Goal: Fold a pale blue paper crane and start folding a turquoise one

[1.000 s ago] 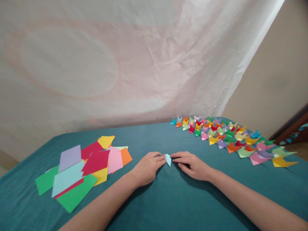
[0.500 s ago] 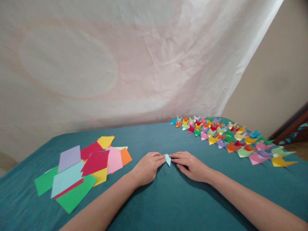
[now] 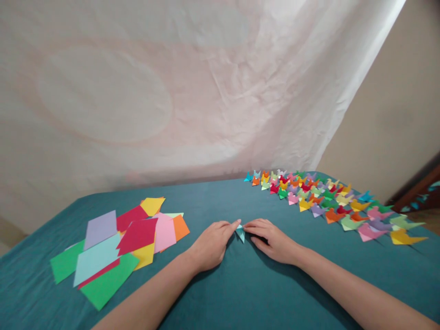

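Observation:
A small light-blue folded paper (image 3: 241, 234) lies on the table in front of me, its narrow point toward me. My left hand (image 3: 213, 243) reaches over its upper left edge, fingers together, the index fingertip at the top. From the other side my right hand (image 3: 271, 241) has its fingertips pressed on the paper's upper right edge, with the thumb bent in below. Both hands rest low over the cloth, and the fingertips cover part of the paper's top.
Loose coloured paper sheets (image 3: 137, 236) overlap at the left. At the right stand rows of small folded paper birds (image 3: 330, 197) in many colours. A teal cloth (image 3: 220, 298) covers the table. Behind hangs a pale curtain (image 3: 206, 91).
The light-blue paper now shows a crease and a smaller flap near its top. My left index finger has moved up across its upper edge. The view has tilted slightly.

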Action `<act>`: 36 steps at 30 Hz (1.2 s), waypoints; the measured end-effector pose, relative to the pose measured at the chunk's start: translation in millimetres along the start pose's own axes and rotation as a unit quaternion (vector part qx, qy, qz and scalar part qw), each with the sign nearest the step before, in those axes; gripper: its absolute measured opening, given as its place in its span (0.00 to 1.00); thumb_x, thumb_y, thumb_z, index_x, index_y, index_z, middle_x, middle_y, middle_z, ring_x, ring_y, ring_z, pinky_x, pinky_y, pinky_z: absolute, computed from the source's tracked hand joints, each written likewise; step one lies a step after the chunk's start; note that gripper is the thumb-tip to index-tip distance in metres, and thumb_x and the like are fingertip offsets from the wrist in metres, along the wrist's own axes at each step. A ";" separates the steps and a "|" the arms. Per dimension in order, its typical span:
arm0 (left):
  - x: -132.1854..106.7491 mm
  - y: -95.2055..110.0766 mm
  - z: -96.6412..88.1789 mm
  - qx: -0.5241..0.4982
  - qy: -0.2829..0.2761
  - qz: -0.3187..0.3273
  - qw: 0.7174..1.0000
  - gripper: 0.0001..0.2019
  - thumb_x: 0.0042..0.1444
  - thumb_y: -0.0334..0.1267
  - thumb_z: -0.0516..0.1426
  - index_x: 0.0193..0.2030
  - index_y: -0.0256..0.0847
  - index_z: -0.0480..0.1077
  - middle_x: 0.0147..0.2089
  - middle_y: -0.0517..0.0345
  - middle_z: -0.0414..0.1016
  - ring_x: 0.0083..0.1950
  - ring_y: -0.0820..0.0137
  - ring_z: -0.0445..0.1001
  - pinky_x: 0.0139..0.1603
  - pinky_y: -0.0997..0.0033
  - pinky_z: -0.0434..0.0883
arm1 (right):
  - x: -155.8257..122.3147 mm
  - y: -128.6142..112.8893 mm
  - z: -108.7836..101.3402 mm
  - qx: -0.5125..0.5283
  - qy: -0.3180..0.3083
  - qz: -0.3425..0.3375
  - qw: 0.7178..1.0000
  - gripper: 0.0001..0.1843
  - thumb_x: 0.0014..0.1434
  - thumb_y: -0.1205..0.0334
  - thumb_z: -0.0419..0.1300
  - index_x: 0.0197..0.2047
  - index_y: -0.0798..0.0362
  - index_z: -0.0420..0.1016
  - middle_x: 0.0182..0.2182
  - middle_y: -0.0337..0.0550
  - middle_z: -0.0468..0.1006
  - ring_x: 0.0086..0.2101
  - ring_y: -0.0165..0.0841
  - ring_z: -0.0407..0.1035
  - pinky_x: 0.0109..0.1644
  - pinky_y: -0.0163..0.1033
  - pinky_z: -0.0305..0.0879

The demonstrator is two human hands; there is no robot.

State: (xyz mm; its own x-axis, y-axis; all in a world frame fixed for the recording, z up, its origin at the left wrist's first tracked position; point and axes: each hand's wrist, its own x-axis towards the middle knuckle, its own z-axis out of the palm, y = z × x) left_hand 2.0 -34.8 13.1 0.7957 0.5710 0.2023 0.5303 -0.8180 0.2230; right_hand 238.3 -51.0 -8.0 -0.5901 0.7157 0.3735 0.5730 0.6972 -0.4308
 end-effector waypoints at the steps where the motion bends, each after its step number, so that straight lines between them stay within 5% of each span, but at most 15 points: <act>1: -0.3 0.2 0.2 -0.002 0.003 -0.003 1.000 0.32 0.51 0.22 0.47 0.65 0.36 0.48 0.57 0.44 0.64 0.57 0.63 0.63 0.57 0.59 0.62 | 1.1 -0.1 0.6 0.002 0.001 0.003 1.000 0.18 0.59 0.70 0.52 0.52 0.51 0.69 0.48 0.48 0.73 0.47 0.37 0.66 0.52 0.47 0.61; 13: -1.2 -1.6 3.1 -0.011 0.039 0.000 0.999 0.33 0.44 0.19 0.48 0.61 0.37 0.54 0.63 0.48 0.56 0.63 0.63 0.53 0.64 0.57 0.55 | 10.5 4.9 5.5 0.052 0.013 0.049 0.997 0.14 0.59 0.70 0.52 0.47 0.51 0.72 0.43 0.46 0.73 0.44 0.36 0.65 0.50 0.44 0.61; 27: -0.9 0.5 -1.0 0.062 0.003 0.034 0.998 0.21 0.57 0.26 0.50 0.57 0.42 0.62 0.59 0.56 0.64 0.59 0.59 0.56 0.60 0.57 0.58 | 28.2 13.1 -7.4 0.092 -0.026 0.022 0.995 0.11 0.60 0.70 0.52 0.39 0.53 0.75 0.37 0.43 0.76 0.39 0.31 0.69 0.46 0.37 0.63; 36: -0.1 -3.4 3.4 0.065 -0.004 0.034 0.997 0.21 0.58 0.27 0.49 0.58 0.42 0.62 0.61 0.56 0.63 0.62 0.58 0.54 0.61 0.54 0.57 | 20.0 17.5 4.0 0.097 0.033 0.019 0.995 0.11 0.60 0.71 0.53 0.41 0.52 0.75 0.36 0.43 0.76 0.38 0.32 0.68 0.46 0.39 0.62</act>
State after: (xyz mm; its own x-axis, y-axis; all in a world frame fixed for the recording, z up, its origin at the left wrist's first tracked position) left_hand 1.1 -32.3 9.0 0.8333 0.5134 0.2048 0.5077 -0.8575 0.0835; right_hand 234.3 -24.7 -11.3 -0.5275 0.7476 0.4036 0.4705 0.6526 -0.5939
